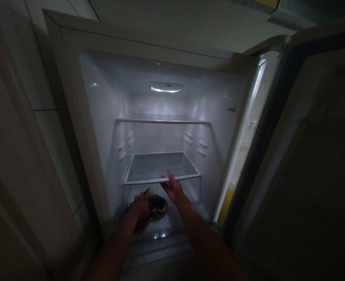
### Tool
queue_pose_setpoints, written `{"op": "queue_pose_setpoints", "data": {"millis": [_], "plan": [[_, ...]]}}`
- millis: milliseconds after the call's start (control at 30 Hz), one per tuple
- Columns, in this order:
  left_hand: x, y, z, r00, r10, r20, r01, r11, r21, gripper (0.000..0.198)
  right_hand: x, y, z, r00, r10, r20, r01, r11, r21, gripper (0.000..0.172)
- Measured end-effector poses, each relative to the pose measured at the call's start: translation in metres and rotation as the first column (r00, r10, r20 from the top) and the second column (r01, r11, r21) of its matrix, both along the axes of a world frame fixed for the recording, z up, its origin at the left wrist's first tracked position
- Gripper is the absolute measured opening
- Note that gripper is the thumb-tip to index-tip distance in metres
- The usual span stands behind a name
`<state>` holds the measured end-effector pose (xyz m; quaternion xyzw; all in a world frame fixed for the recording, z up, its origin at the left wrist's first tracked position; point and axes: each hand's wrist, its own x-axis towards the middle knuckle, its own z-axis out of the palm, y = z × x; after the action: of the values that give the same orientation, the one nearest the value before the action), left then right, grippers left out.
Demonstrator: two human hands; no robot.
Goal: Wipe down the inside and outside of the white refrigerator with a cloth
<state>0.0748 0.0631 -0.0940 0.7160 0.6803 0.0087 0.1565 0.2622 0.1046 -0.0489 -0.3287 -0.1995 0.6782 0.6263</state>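
I look into an open, lit fridge with nothing on its shelves. My left hand (140, 205) is closed on a dark cloth (157, 203) and presses it onto the bottom glass shelf (163, 228). My right hand (172, 187) grips the white front rim of the middle glass shelf (160, 166), thumb on top, fingers curled under the edge. An upper glass shelf (162, 119) sits higher, below the lamp (166, 88).
The fridge door (306, 164) stands open at the right, dark and close to my right arm. A tiled wall (20, 136) fills the left. White fridge side walls with shelf ribs (122, 150) flank the shelves.
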Motion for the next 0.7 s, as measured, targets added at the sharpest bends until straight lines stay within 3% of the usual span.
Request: {"op": "queue_pose_setpoints", "data": {"millis": [700], "plan": [[0.003, -0.003, 0.006, 0.998, 0.013, -0.055, -0.013, 1.0, 0.006, 0.088, -0.006, -0.004, 0.014, 0.999, -0.032, -0.016, 0.033, 0.997, 0.073, 0.041]]}}
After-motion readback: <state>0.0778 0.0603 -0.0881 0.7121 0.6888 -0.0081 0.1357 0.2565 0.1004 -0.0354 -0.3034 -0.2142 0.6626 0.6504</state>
